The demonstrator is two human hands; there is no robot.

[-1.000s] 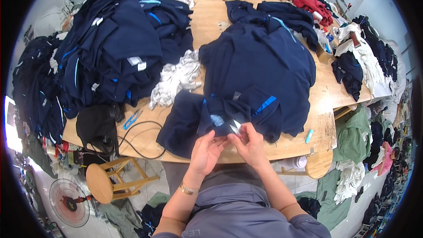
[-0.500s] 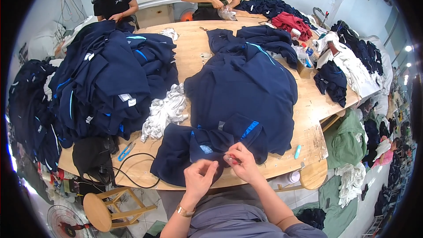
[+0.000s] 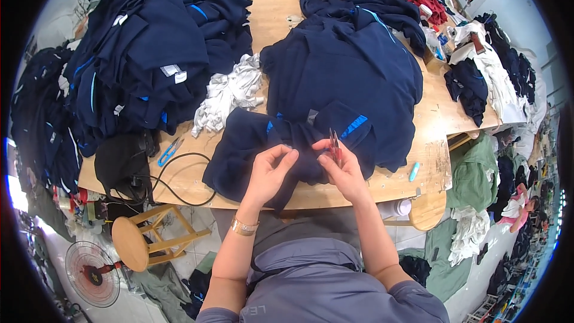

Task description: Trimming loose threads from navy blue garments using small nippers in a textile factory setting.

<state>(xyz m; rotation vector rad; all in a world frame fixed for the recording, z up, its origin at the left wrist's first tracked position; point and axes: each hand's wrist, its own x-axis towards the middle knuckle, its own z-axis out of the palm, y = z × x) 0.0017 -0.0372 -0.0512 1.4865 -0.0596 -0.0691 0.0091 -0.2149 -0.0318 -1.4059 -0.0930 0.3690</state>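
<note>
A navy garment (image 3: 242, 146) with bright blue trim lies bunched at the table's front edge, its near part hanging slightly over. My left hand (image 3: 269, 170) pinches at its cloth with thumb and forefinger; the exact bit between the fingertips is hard to make out. Red-handled thread snips (image 3: 336, 149) rest in my right hand (image 3: 345, 174), blades pointing up and away from me. That hand's thumb and forefinger also come together at the cloth. Behind it spreads a larger stack of navy garments (image 3: 347, 66).
A tall navy garment heap (image 3: 149, 42) stands left, beside white cloth scraps (image 3: 230, 93). Blue snips (image 3: 170, 151), a black bag (image 3: 122, 164) and a cable lie front left; a turquoise marker-like stick (image 3: 414, 171) lies right. Wooden stools (image 3: 130, 244) and a fan (image 3: 92, 273) are below.
The view has tilted down, so the table sits higher and the co-workers are mostly cut off. My right hand has turned, and the snips now point upward. My hands stay close to the garment.
</note>
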